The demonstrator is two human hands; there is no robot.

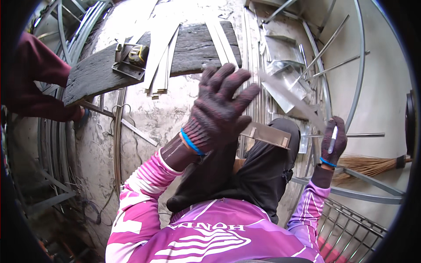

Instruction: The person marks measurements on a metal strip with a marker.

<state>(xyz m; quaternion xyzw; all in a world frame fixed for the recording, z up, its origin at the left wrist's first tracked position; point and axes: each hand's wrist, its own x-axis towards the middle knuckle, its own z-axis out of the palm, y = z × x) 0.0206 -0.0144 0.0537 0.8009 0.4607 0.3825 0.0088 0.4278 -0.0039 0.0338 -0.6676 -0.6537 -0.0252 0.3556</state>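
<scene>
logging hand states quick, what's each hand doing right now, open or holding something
Left hand: open, spread wide; contact with the metal piece can't be told.
Right hand: closed on a pale pen-like tool; grip on the blurred strip can't be told.

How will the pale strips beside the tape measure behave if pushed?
The strips probably slide over each other: they lie fanned, with no tie visible. Thin and straight, they look fairly stiff but may flex across the flat. Their near ends overhang the plank, so pushing that way could tip some off.
</scene>
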